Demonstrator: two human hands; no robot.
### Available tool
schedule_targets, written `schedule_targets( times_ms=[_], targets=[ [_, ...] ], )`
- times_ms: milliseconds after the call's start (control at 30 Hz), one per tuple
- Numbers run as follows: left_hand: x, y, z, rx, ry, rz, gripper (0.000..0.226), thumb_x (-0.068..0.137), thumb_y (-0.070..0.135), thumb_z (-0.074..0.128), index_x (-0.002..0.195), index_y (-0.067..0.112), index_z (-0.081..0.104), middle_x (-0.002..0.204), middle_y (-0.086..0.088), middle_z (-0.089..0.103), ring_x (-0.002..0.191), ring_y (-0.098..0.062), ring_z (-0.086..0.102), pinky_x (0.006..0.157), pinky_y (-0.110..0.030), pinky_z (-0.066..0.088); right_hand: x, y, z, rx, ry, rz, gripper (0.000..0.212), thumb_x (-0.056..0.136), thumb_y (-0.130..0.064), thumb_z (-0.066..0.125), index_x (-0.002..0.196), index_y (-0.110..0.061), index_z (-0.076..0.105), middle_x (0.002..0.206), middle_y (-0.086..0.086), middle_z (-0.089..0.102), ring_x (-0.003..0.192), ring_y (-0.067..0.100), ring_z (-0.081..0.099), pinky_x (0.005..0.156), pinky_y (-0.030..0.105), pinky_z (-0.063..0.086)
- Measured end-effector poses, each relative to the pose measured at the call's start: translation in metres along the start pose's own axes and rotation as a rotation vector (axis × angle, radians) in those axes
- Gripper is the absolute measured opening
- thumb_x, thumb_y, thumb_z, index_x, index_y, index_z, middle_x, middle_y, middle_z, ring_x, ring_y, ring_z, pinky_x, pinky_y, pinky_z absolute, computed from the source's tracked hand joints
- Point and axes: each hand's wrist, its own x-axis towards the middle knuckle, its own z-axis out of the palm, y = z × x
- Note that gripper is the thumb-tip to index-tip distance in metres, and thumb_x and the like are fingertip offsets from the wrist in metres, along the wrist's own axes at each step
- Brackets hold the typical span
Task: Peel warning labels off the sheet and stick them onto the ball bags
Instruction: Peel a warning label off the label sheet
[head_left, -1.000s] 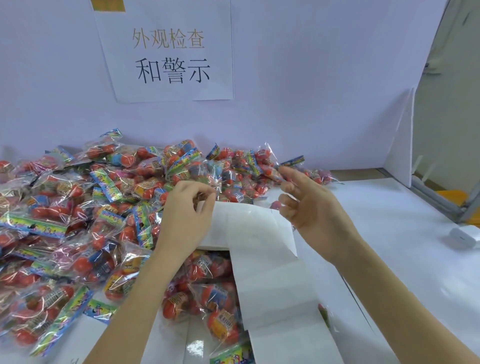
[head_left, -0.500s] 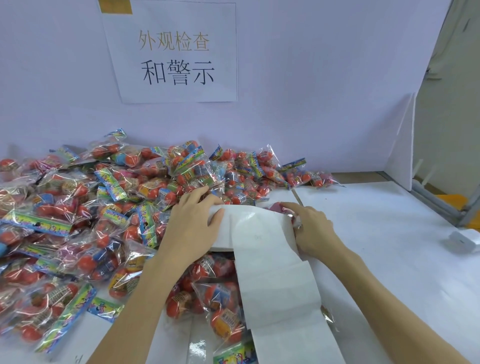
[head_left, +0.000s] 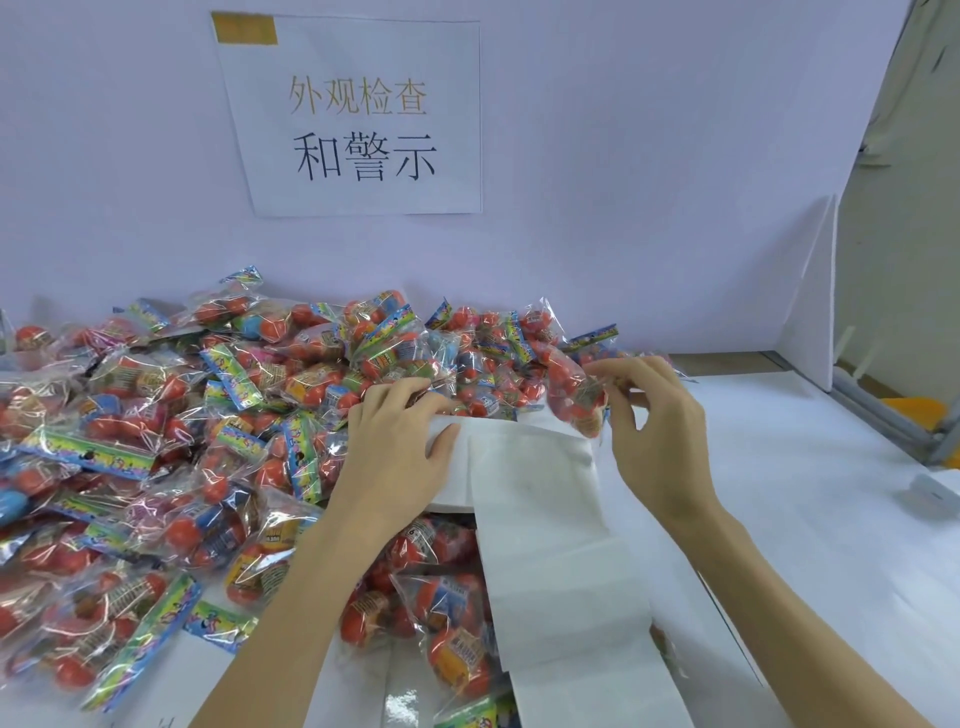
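Ball bag (head_left: 574, 395), clear plastic with red balls inside, is held above the far end of the label sheet (head_left: 540, 519), at the right edge of the pile of ball bags (head_left: 208, 441). The right hand (head_left: 657, 436) pinches this bag between thumb and fingertips. The left hand (head_left: 400, 447) rests on the sheet's far left corner, thumb pressed on the white paper and fingers curled over its edge against the pile. The sheet runs as a long white strip from the pile toward the viewer, lying over several bags on the white desk (head_left: 779, 493). Individual labels on the sheet cannot be made out. A printed paper sign (head_left: 358, 117) hangs on the back wall.
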Motion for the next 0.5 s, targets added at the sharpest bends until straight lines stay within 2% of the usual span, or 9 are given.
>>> schedule_targets(
  times_ms=[67,133,233,267,400,500],
  targets=[
    [0.000,0.007,-0.003,-0.057,0.067,0.057,0.021,0.101,0.023,0.067,0.120,0.018,0.074,0.138,0.002,0.061,0.133,-0.022,0.044,0.113,-0.035,0.025,0.000,-0.008,-0.002,0.083,0.038,0.009,0.037,0.096,0.014,0.054,0.105,-0.015,0.076,0.104,-0.006,0.072,0.094,0.011,0.067,0.084,0.021,0.052],
    [0.000,0.014,-0.007,-0.195,0.091,0.099,0.022,0.100,0.025,0.070,0.120,0.018,0.075,0.134,0.005,0.063,0.130,-0.015,0.048,0.115,-0.031,0.029,0.001,-0.015,-0.004,0.204,0.040,0.055,0.040,0.095,0.014,0.052,0.103,-0.016,0.076,0.104,-0.008,0.076,0.096,0.013,0.070,0.084,0.022,0.052],
    [-0.003,0.028,-0.016,-0.510,-0.087,0.056,0.043,0.095,0.049,0.070,0.134,0.032,0.066,0.136,0.024,0.062,0.129,0.008,0.049,0.111,-0.016,0.036,0.000,-0.023,-0.005,0.388,0.011,0.129,0.038,0.096,0.011,0.054,0.099,-0.019,0.078,0.098,-0.011,0.078,0.087,0.011,0.071,0.077,0.021,0.052],
    [-0.005,0.033,-0.017,-0.602,-0.142,0.040,0.049,0.092,0.053,0.070,0.137,0.035,0.063,0.135,0.027,0.062,0.129,0.011,0.051,0.110,-0.015,0.038,0.000,-0.026,-0.005,0.444,-0.010,0.145,0.037,0.097,0.010,0.054,0.098,-0.019,0.078,0.097,-0.010,0.078,0.086,0.014,0.071,0.077,0.023,0.054],
    [-0.008,0.048,-0.015,-0.881,-0.072,-0.050,0.053,0.091,0.040,0.073,0.141,0.030,0.061,0.131,0.020,0.069,0.123,0.002,0.063,0.105,-0.019,0.049,0.002,-0.029,-0.007,0.690,-0.148,0.233,0.035,0.099,0.007,0.055,0.101,-0.019,0.079,0.103,0.000,0.079,0.101,0.020,0.074,0.095,0.033,0.059],
    [-0.008,0.051,-0.014,-1.038,-0.086,-0.136,0.042,0.093,0.028,0.075,0.135,0.028,0.067,0.125,0.016,0.073,0.113,-0.003,0.069,0.097,-0.020,0.054,0.006,-0.029,-0.011,0.923,-0.233,0.339,0.025,0.096,-0.003,0.062,0.101,-0.019,0.080,0.108,0.007,0.077,0.102,0.022,0.073,0.092,0.033,0.060]
  ],
)
